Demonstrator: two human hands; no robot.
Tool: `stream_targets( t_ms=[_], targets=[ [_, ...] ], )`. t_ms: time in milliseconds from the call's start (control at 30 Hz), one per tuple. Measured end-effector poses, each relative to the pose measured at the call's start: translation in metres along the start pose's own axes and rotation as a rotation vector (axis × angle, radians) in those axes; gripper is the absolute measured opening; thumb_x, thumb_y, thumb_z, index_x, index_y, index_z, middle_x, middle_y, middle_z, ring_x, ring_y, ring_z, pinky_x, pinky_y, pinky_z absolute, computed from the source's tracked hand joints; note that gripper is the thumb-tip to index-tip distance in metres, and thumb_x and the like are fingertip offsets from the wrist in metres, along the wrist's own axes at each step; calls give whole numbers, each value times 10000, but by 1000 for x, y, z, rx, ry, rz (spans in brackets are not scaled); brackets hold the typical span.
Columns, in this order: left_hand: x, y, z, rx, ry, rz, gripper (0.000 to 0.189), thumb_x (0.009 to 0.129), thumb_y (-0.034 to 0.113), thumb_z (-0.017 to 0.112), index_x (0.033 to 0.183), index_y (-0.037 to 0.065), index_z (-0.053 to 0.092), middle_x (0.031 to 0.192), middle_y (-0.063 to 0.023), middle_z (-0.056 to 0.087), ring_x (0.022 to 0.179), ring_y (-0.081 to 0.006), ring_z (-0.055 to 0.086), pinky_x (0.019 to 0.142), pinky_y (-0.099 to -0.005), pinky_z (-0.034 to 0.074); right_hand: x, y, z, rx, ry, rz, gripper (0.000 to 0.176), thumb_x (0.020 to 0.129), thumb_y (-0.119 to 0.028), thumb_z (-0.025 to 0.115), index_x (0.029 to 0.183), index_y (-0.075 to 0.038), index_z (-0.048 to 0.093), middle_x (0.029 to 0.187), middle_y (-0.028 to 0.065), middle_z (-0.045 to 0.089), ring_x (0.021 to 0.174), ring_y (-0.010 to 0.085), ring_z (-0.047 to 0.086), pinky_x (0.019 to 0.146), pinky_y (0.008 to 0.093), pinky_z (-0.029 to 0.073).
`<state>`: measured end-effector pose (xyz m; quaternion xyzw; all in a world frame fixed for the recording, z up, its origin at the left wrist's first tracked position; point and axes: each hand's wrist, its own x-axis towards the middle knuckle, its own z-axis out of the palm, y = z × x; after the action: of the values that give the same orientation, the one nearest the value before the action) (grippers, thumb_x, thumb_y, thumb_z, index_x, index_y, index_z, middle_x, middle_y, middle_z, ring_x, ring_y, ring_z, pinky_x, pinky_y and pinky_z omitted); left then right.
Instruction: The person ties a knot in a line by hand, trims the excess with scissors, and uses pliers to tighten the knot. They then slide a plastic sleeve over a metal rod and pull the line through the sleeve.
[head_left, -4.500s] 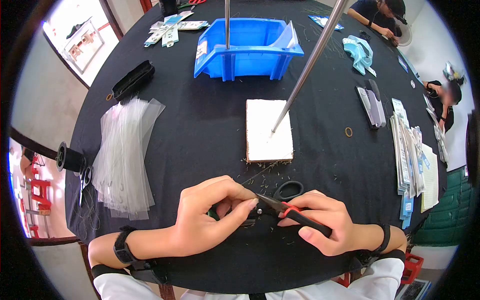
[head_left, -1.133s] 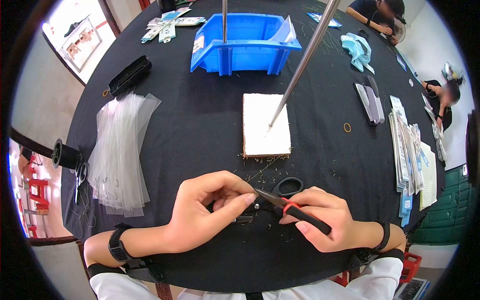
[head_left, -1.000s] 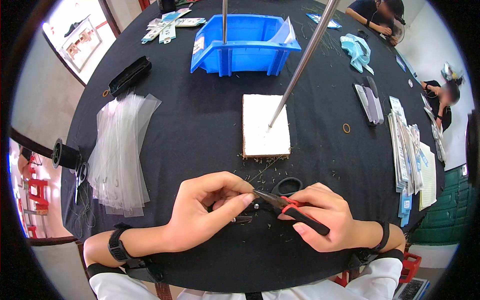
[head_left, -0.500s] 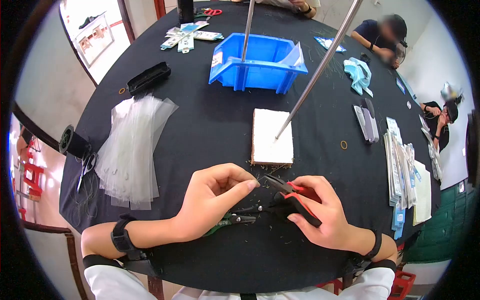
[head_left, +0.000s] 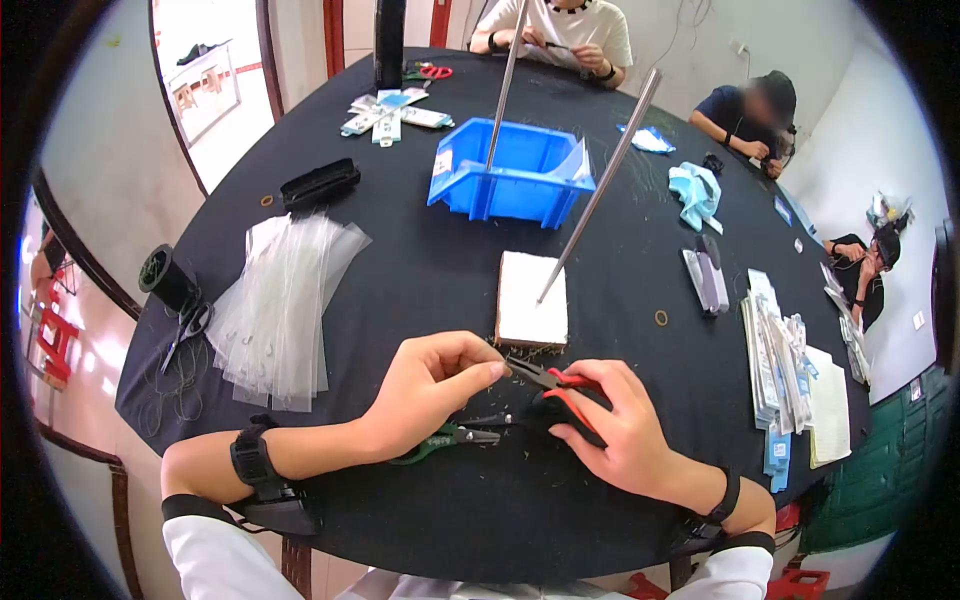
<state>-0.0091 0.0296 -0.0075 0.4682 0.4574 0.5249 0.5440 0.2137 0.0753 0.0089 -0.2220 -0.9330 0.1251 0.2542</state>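
Note:
My left hand [head_left: 425,392] is closed in a pinch, thumb against forefinger; whatever is between the fingertips is too small to make out. My right hand [head_left: 625,435] grips pliers [head_left: 535,373] with red and black handles. Their dark jaws point left and meet the left fingertips, or come very close. Under the left wrist, a green-handled tool [head_left: 440,443] lies partly hidden, its metal tip pointing right. Just beyond the hands is a white block [head_left: 525,285] with a slanting metal rod [head_left: 600,185] standing on it.
A blue bin [head_left: 510,195] stands behind the block. Clear plastic sleeves [head_left: 275,320], scissors [head_left: 185,335] and a thread spool [head_left: 168,280] lie left. To the right are a stapler [head_left: 707,280], a rubber band [head_left: 661,318] and stacked packets [head_left: 775,370]. Other people sit around the far side.
The view has tilted up, so the table's contents sit lower in frame. The pliers' jaws have moved in closer to my left fingertips. Both hands keep their grips.

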Motion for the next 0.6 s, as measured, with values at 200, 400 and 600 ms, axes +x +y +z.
stream_targets(
  t_ms=[200,400,600],
  targets=[
    [-1,-1,-2,-25,-27,-27,132,857,111,609,840,-20,604,656,7,516,514,-41,420,444,-196,305,0,2,1,-22,-3,-42,303,690,-110,717,950,1,609,1007,120,514,863,278,523,724,354,453],
    [-1,-2,0,18,-15,-2,133,861,115,606,847,-18,606,641,11,502,513,-39,420,439,-200,301,-1,3,1,-5,-8,-39,296,690,-100,720,943,7,608,1003,116,517,848,271,523,703,346,462],
    [-1,1,-1,23,10,-42,125,845,112,611,834,-11,629,654,47,530,579,0,409,497,-182,297,-3,4,1,-14,-21,-42,297,697,-110,716,945,10,607,1012,116,510,852,268,520,709,345,458]
  ],
)
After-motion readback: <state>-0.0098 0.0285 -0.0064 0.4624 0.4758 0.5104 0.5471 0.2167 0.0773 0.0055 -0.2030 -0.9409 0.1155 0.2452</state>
